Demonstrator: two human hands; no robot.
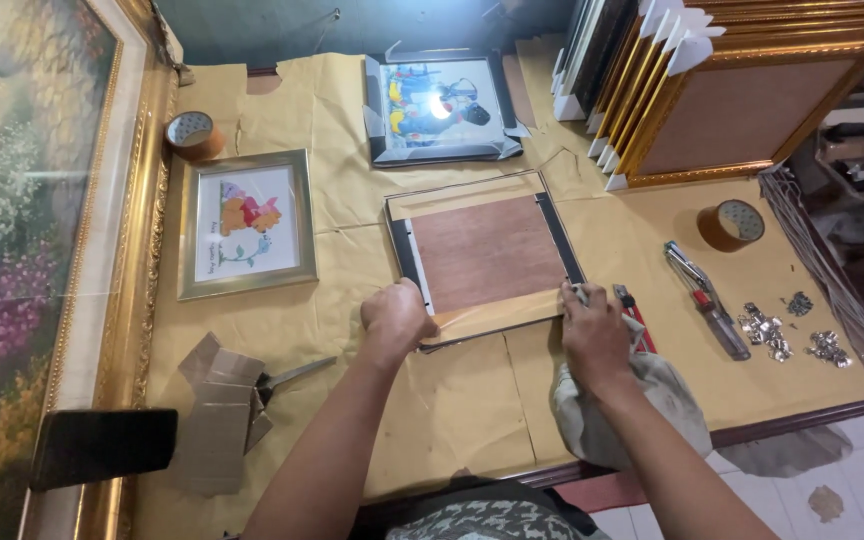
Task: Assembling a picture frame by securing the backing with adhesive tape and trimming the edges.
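Brown backing board (487, 252) fills the back of a dark picture frame (560, 238) that lies face down in the middle of the table (432, 400), on kraft paper. A strip of brown paper runs along the frame's near edge, and both hands sit on that edge.

The left hand (395, 320) is curled into a fist on the near left corner, knuckles down, pressing; it encloses nothing that I can see. The right hand (594, 335) rests on the near right corner with its fingers bent over a grey rag (652, 400), which trails off toward the table's edge. Whether that grip is fully closed on the cloth I cannot tell, since the fingertips are hidden.

To do this pressing well, I would judge that the left fist should hold the corner flat so the frame does not slide on the paper, while the right hand rubs along the edge strip with even pressure, working outward from the pinned corner so no wrinkle is trapped.

Just right of the frame lies a red-handled tool (635, 315), then a metal point driver (707, 298), a scatter of small metal clips (767, 330) and a roll of brown tape (731, 224). A second tape roll (192, 134) sits far left, above a silver-framed cartoon picture (247, 222). Stacked gilt frames (742, 90) lean at the far right.
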